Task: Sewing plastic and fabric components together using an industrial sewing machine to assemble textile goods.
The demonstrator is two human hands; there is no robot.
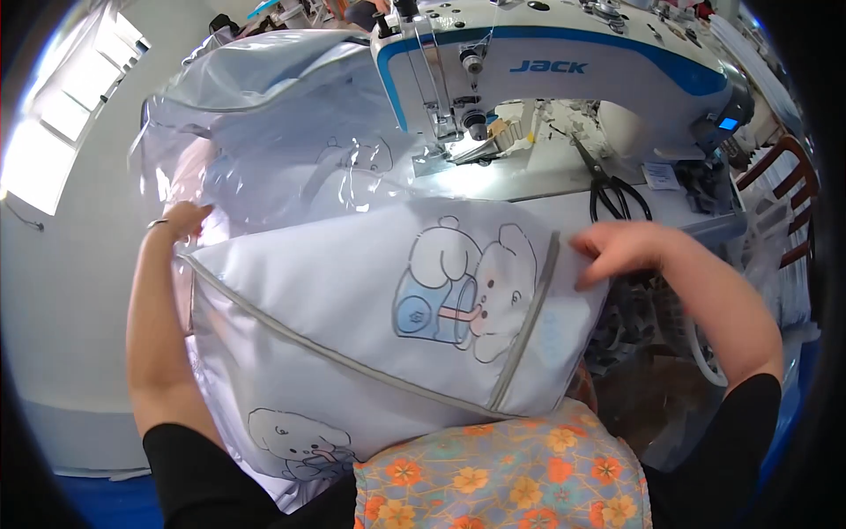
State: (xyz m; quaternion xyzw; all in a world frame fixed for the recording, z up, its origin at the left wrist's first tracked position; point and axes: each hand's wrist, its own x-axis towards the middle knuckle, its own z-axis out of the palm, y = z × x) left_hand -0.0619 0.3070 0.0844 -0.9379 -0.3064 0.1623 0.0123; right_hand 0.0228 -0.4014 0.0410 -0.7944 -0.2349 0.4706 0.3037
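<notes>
A large white fabric piece (326, 256) with puppy drawings and grey trim strips spreads before me, its near part draped down toward my lap. My left hand (185, 219) is closed at its upper left corner, beside a clear plastic sheet (264, 79) that bulges up behind; the fingertips are partly hidden. On the right, my right hand (621, 247) has thumb and fingers bent at the fabric's right edge, near a grey strip. Behind the fabric stands a white and blue sewing machine (564, 66), its needle area lit. Fabric and plastic reach close to the presser foot.
Black-handled scissors (608, 189) lie on the machine table, right of the needle. Scraps (696, 189) and a small white packet (661, 176) are farther right. A brown chair (784, 189) stands at the right edge. A floral cloth (502, 476) covers my lap.
</notes>
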